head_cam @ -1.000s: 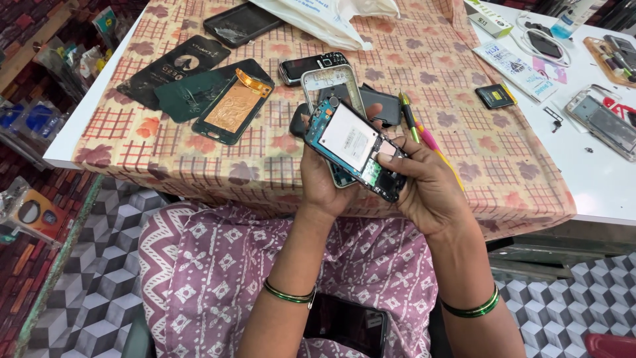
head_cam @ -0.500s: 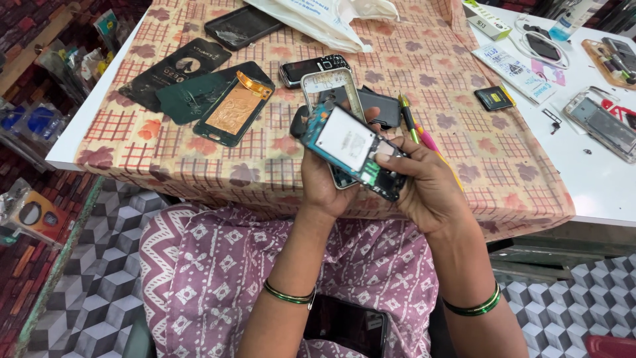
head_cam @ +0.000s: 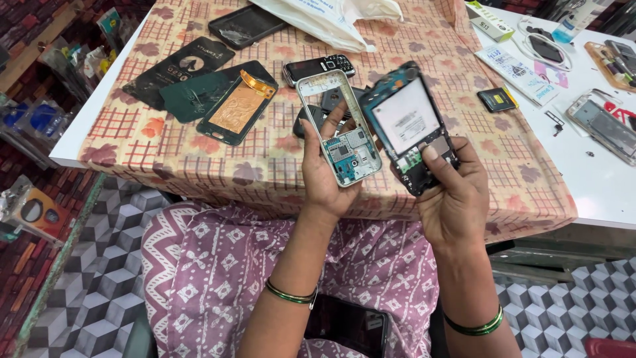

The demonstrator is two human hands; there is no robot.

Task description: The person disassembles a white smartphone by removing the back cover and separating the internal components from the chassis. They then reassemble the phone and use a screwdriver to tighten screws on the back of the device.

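A table (head_cam: 596, 192), white at its right end, runs across the far half of the view, most of it under a checked cloth (head_cam: 218, 166) with flower prints. Near the bottom, the person's lap is covered by purple patterned fabric (head_cam: 218, 278), and a patterned tile floor (head_cam: 79, 298) shows to the left.

On the far part of the cloth lies a white plastic bag (head_cam: 324, 20). Left of centre lie dark back covers (head_cam: 179, 69) and, just beside them, an opened phone (head_cam: 238, 106) with a copper-coloured inside. A dark phone (head_cam: 245, 25) lies far left of the bag, and a small keypad phone (head_cam: 319, 66) sits near the middle.

The left hand (head_cam: 324, 179) grasps a silver frame (head_cam: 338, 126) from the side, thumb on its left edge and fingers behind; the frame stands tilted above the near cloth edge, with a blue circuit board in its lower part. The right hand (head_cam: 457, 199) grips a phone body (head_cam: 409, 126) by its lower end, thumb pressed on the front, the white panel facing the camera. Frame and body are held side by side, just apart.

On the white surface at right lie a small black battery (head_cam: 497, 99), a printed leaflet (head_cam: 520, 69) and another open phone (head_cam: 606, 126). Green bangles (head_cam: 291, 295) circle both wrists.
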